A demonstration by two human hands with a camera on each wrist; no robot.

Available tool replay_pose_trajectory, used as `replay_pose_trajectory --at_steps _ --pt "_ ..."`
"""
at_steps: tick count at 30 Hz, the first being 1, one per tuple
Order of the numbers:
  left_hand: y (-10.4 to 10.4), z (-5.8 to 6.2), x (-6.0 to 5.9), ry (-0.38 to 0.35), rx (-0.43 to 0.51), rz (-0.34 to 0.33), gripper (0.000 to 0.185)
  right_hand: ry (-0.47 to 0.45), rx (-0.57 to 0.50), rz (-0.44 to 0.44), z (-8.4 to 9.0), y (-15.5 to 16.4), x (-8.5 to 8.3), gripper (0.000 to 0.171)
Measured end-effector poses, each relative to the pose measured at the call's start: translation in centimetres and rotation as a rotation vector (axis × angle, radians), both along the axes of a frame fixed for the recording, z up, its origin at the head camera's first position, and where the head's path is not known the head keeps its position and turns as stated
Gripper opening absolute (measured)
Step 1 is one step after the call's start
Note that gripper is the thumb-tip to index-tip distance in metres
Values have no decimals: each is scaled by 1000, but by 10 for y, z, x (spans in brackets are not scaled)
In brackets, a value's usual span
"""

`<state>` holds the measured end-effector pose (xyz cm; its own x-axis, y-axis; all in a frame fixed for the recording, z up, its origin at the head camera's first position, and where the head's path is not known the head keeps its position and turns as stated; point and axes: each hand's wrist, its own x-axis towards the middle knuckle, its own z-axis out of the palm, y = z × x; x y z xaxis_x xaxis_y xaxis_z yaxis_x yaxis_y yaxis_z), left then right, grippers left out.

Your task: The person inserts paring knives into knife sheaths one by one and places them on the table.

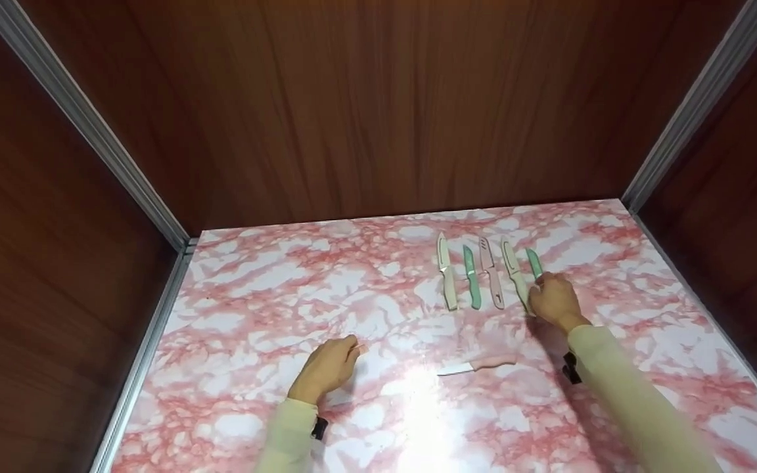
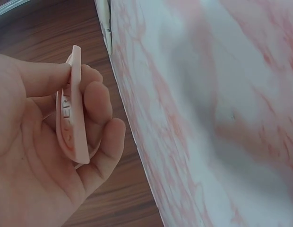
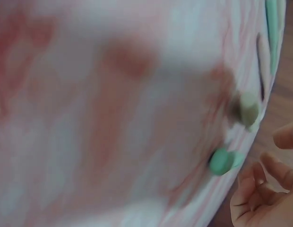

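Observation:
My left hand [image 1: 324,368] is raised over the front left of the table and pinches a pink knife sheath [image 2: 78,113] between thumb and fingers. Raised lettering shows on the sheath's side. At the right, my right hand [image 1: 554,302] hovers by the handle end of the rightmost green knife [image 1: 534,260]. In the right wrist view its fingers are loosely bent, with a gap to that knife's green handle [image 3: 221,161]. Just left of it lies a cream knife [image 1: 515,272]. A pink-handled knife [image 1: 493,361] with a bare white blade lies crosswise between the hands.
Further left in the row lie a pink knife [image 1: 491,276], another green knife [image 1: 472,282] and another cream knife [image 1: 448,282], handles toward me. The pink marbled tabletop [image 1: 273,295] meets dark wood panels [image 1: 352,118] at the back and sides.

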<state>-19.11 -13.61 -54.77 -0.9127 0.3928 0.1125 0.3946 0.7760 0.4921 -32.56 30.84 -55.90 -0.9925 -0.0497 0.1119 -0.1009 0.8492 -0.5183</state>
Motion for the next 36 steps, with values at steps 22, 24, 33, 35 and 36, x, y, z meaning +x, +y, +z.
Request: replay_pose_trajectory --at_steps 22,24,33,35,36 --pt "11 5 -2 -23 47 -8 15 74 100 499 6 -55 45 12" --pt "11 5 -2 2 37 -10 14 77 125 552 6 -58 51 11" --pt "12 3 -2 -17 27 -9 14 -6 199 732 4 -62 69 8" --pt "12 2 -2 -14 25 -13 13 -29 202 739 3 -62 72 12" --pt "12 2 -2 -19 26 -15 12 -37 201 744 2 -62 73 13"
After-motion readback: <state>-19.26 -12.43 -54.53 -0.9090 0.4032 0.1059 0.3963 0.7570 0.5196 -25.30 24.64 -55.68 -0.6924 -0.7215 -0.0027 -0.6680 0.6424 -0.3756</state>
